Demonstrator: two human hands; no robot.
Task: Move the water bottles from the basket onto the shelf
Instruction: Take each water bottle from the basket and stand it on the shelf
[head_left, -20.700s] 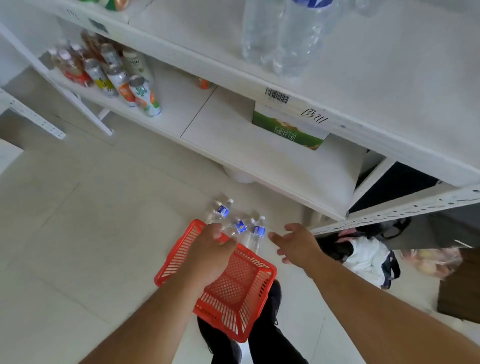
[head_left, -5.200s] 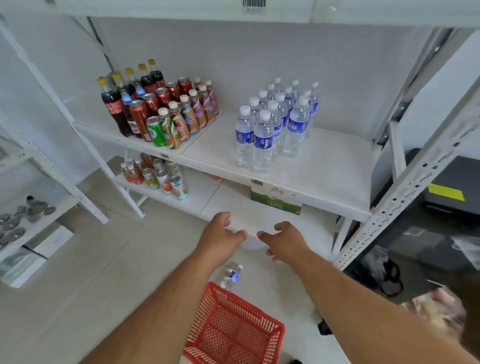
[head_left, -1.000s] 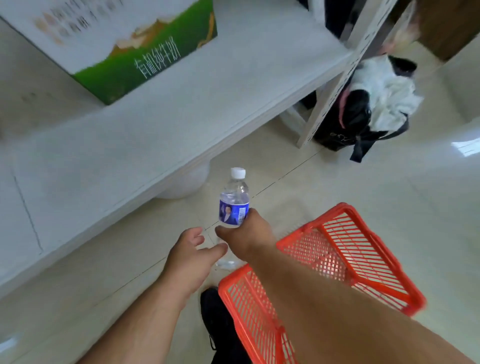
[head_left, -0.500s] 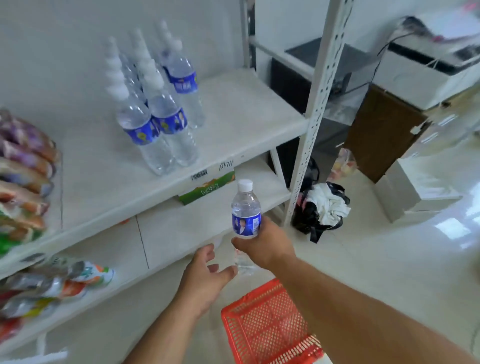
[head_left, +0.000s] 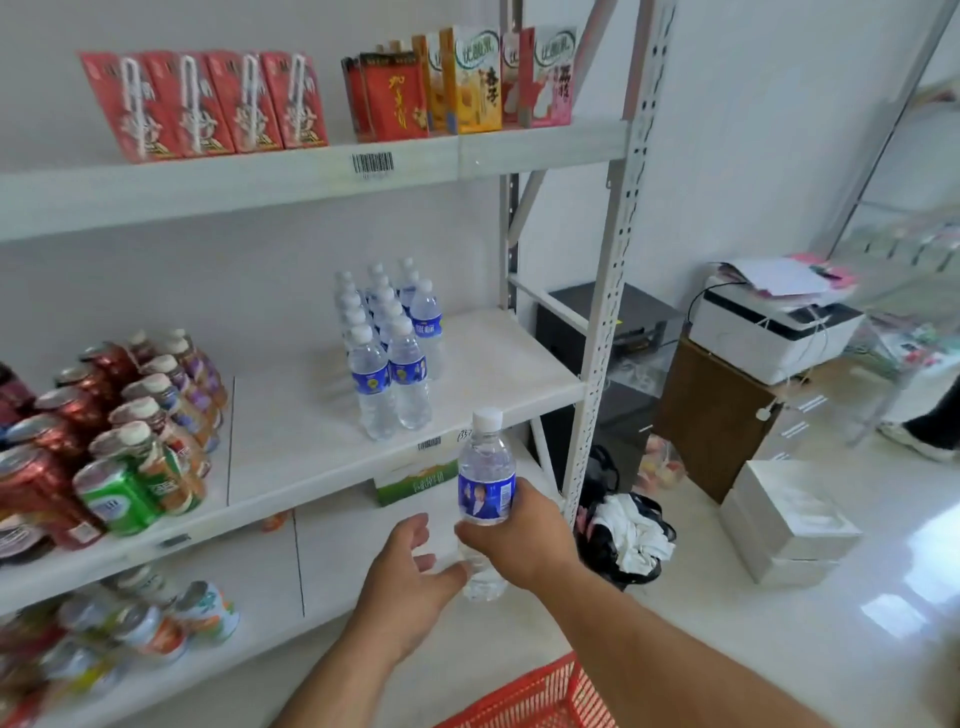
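My right hand (head_left: 519, 535) grips a clear water bottle (head_left: 485, 475) with a white cap and blue label, held upright in front of the middle shelf's front edge. My left hand (head_left: 408, 577) is open beside it, its fingertips close to the bottle's base. On the white middle shelf (head_left: 483, 358) stands a group of several matching water bottles (head_left: 387, 348) in rows. The red basket (head_left: 540, 699) shows only its rim at the bottom edge, below my arms.
Cans and drink bottles (head_left: 114, 431) fill the shelf's left part. Cartons (head_left: 457, 78) line the top shelf. A grey perforated upright (head_left: 608, 312) bounds the shelf on the right. Beyond it are a dark bag (head_left: 623, 525), a brown cabinet (head_left: 717, 410) and a printer (head_left: 774, 332).
My view has risen from the floor to the shelves. My right hand has lifted the bottle from floor level up to the middle shelf's edge; my left hand follows beside it.
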